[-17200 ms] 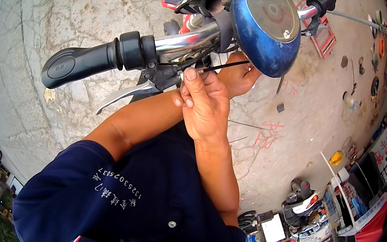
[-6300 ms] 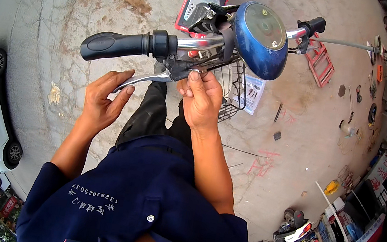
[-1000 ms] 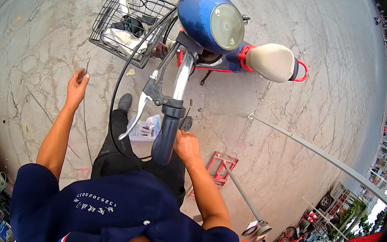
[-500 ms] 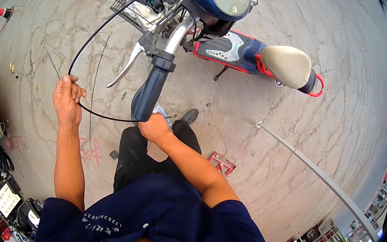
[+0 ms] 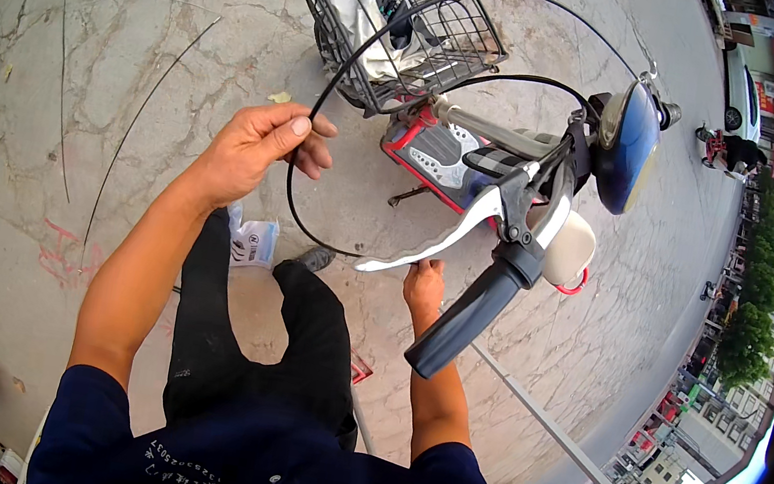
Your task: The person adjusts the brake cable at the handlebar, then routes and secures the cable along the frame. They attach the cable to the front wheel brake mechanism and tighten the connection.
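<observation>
A black brake cable [image 5: 336, 82] loops from the handlebar out past the front basket and back toward me. My left hand [image 5: 255, 148] pinches it between thumb and fingers, the other fingers loosely spread. My right hand [image 5: 423, 288] is closed around the cable's lower end, beyond the silver brake lever [image 5: 433, 239]; its fingertips are partly hidden. Right of that hand is the black handlebar grip [image 5: 466, 320]. The lever's clamp sits at the grip's inner end. Farther right is the blue headlight [image 5: 633, 144].
The wire basket [image 5: 480, 39] holds a pale cloth and dark items. Behind the handlebar are a red-edged footboard [image 5: 431, 158] and beige seat [image 5: 570, 249]. Thin cables [image 5: 140, 107] lie on cracked pavement. A white packet [image 5: 253, 243] is by my leg; a grey pole [image 5: 569, 433] crosses the lower right.
The handlebar now appears turned and farther right. My left hand has moved up and right along with the cable loop; my right hand is now beyond the brake lever. The view has shifted.
</observation>
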`<state>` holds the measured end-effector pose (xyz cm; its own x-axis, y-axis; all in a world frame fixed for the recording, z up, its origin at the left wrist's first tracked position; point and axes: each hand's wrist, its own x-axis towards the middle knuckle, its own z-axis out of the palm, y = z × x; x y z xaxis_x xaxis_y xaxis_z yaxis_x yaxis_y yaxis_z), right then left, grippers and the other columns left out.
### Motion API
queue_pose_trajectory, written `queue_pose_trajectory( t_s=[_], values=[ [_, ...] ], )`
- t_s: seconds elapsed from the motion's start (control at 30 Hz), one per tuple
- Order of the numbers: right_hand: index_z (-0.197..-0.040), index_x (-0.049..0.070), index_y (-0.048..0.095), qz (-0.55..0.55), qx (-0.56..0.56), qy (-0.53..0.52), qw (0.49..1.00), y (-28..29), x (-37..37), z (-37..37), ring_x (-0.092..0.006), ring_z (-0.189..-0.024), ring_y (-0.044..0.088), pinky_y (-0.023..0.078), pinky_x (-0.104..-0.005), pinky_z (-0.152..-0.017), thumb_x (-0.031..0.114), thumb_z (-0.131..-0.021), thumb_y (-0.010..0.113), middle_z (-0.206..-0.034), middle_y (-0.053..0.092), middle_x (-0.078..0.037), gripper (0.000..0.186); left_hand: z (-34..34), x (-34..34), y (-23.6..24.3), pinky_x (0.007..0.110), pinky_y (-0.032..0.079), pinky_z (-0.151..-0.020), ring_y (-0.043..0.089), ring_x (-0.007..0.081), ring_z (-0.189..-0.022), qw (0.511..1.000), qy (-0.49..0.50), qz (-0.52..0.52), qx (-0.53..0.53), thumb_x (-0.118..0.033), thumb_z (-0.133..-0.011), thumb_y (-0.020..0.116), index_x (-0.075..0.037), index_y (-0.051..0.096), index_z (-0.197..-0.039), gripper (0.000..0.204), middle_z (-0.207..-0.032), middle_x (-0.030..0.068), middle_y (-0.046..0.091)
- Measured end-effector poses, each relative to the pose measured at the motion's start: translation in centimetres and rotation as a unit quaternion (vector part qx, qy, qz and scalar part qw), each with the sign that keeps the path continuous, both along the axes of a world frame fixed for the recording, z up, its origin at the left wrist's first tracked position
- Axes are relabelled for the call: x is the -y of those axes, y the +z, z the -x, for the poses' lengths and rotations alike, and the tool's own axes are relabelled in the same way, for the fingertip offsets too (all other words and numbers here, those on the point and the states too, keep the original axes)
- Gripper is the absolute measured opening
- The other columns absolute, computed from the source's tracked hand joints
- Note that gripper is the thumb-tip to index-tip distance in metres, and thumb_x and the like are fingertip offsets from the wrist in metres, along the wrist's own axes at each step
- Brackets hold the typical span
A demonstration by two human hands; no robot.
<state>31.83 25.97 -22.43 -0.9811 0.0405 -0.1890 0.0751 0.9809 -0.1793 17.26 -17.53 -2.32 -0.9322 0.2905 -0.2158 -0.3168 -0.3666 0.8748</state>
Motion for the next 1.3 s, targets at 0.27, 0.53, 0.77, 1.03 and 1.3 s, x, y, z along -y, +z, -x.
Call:
queue_pose_trajectory(
  t_s=[0.27, 0.53, 0.77, 1.03, 1.3],
  values=[
    [-0.12, -0.001, 0.061, 0.163, -0.164, 0.055, 0.971, 7.5, 7.0, 9.5, -0.0322, -0.104, 0.061, 0.049, -0.036, -0.091, 0.003, -0.098, 0.052, -0.117, 0.06, -0.021, 0.024, 0.6, -0.4, -3.1, 0.035, 0.052, -0.084, 0.066, 0.0257, -0.097, 0.915, -0.265, -0.11, -0.282, -0.014, -0.09, 0.07, 0.003, 0.071, -0.104, 0.022, -0.105, 0.0123, 0.07],
    [-0.123, -0.007, 0.055, 0.307, -0.243, 0.041, 0.919, 6.8, 10.1, 14.4, -0.0269, -0.109, 0.066, 0.049, -0.0379, -0.098, 0.024, -0.107, 0.041, -0.121, 0.063, -0.018, 0.037, 2.6, -3.7, -12.6, 0.034, 0.052, -0.078, 0.067, 0.0228, -0.085, 0.879, -0.243, -0.122, -0.392, -0.016, -0.089, 0.072, 0.001, 0.07, -0.106, 0.024, -0.094, 0.0101, 0.07],
    [-0.112, -0.006, 0.058, 0.251, -0.484, 0.086, 0.834, 4.2, 13.1, 18.7, -0.0225, -0.09, 0.069, 0.056, -0.0341, -0.085, 0.02, -0.107, 0.041, -0.101, 0.068, -0.015, 0.032, 11.2, -13.3, -28.1, 0.031, 0.051, -0.075, 0.062, 0.0158, -0.083, 0.954, -0.064, -0.015, -0.293, -0.016, -0.098, 0.06, 0.0, 0.059, -0.126, 0.033, -0.098, 0.01, 0.068],
    [-0.111, -0.008, 0.06, 0.258, -0.515, 0.102, 0.812, 1.3, 13.8, 21.8, -0.0222, -0.091, 0.072, 0.06, -0.0307, -0.081, 0.019, -0.106, 0.044, -0.101, 0.069, -0.016, 0.031, 15.6, -20.8, -31.9, 0.043, 0.047, -0.081, 0.059, 0.0387, -0.09, 0.908, 0.178, -0.021, -0.377, -0.02, -0.1, 0.052, 0.0, 0.059, -0.114, 0.027, -0.096, 0.0204, 0.062],
    [-0.108, -0.01, 0.062, 0.22, -0.439, 0.11, 0.864, 3.9, 13.4, 23.8, -0.0222, -0.092, 0.072, 0.06, -0.0303, -0.082, 0.015, -0.105, 0.045, -0.101, 0.068, -0.015, 0.03, 20.1, -23.8, -32.5, 0.022, 0.044, -0.07, 0.05, 0.0026, -0.079, 0.91, 0.166, -0.107, -0.365, -0.025, -0.106, 0.047, -0.004, 0.067, -0.108, 0.029, -0.085, -0.0061, 0.059]
  ],
)
